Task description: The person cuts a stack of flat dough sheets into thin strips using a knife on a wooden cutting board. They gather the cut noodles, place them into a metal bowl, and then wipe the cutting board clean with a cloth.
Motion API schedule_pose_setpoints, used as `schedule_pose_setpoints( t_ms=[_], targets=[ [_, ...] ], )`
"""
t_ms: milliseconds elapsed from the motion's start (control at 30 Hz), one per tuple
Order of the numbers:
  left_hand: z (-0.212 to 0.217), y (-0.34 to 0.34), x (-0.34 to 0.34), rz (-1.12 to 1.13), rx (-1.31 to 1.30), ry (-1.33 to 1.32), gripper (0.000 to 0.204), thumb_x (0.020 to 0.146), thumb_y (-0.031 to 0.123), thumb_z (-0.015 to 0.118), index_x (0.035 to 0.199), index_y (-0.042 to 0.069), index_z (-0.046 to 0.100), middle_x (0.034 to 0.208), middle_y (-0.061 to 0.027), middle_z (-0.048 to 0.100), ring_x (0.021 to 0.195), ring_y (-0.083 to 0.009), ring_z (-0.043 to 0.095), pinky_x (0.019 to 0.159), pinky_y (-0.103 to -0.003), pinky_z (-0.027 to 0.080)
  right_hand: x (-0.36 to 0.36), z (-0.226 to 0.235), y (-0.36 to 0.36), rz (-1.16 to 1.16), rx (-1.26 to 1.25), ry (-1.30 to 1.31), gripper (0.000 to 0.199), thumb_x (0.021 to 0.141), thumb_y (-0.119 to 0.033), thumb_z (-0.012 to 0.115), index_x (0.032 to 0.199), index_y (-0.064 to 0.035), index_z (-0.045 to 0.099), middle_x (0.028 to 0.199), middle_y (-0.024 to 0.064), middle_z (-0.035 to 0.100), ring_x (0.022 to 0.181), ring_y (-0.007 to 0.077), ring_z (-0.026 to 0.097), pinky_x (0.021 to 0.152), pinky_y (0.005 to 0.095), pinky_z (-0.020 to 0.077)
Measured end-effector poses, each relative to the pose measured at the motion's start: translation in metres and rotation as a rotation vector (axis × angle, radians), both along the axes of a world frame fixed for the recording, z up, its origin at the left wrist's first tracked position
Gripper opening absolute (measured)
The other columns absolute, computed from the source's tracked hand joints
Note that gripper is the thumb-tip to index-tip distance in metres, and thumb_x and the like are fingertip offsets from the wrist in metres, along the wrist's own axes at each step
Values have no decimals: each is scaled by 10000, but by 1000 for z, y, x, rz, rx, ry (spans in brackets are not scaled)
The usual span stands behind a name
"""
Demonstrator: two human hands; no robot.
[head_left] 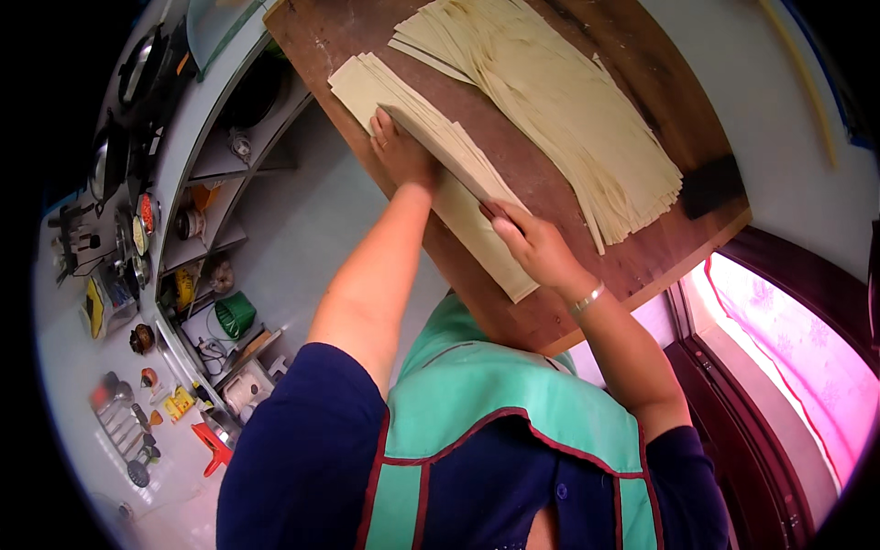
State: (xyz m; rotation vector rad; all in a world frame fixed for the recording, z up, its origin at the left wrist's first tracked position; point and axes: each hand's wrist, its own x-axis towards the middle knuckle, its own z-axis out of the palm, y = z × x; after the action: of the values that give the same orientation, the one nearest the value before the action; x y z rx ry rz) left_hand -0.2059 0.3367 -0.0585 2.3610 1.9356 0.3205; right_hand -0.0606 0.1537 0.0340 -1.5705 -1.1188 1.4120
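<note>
My L fingers (379, 131) are laid out on a long dough stack (486, 246), a bit spread, pressing down just beside the knife (458, 166). R fingers (518, 220) are closed round its handle, w/ the blade running lengthwise along the stack & its far end up by my L fingertips. Stack's on the wooden desk (632, 261), nr the edge on my L side, set at a slant. To its R, w/ a bare strip of desk btwn, lies a wide pile of dough (568, 115), loose thin strips showing along its L side. Silver bracelet (588, 298) on my R wrist, green apron (486, 385) w/ dark red trim on me.
</note>
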Motion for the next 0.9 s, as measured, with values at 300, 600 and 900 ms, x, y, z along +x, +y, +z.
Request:
schedule_pose_setpoints(
  t_ms=[300, 600, 900],
  targets=[
    [1, 73, -22, 115, -116, -459, 615, 905, 272, 482, 1410, -18, 286, 1477, -199, 266, 1400, -347, 181, 1132, -449, 175, -19, 6, 62, 13, -41, -24, 414, 974, -285, 481, 1294, -24, 506, 1190, 136, 612, 1046, 210, 574, 905, 295, 439],
    [5, 108, -23, 7, -130, -108, 634, 877, 251, 509, 1413, -8, 290, 1484, -186, 263, 1397, -351, 188, 1129, -463, 171, -41, -11, 143, -31, 15, -29, 427, 970, -287, 486, 1294, -10, 496, 1204, 167, 601, 1098, 257, 572, 929, 314, 437],
    [-5, 139, -28, 22, -70, -57, 618, 877, 257, 495, 1408, -1, 314, 1513, -177, 229, 1415, -343, 165, 1139, -472, 145, -55, -1, 226, 4, -130, 30, 471, 974, -354, 448, 1283, -4, 507, 1181, 171, 620, 1092, 249, 594, 904, 336, 448]
  ],
)
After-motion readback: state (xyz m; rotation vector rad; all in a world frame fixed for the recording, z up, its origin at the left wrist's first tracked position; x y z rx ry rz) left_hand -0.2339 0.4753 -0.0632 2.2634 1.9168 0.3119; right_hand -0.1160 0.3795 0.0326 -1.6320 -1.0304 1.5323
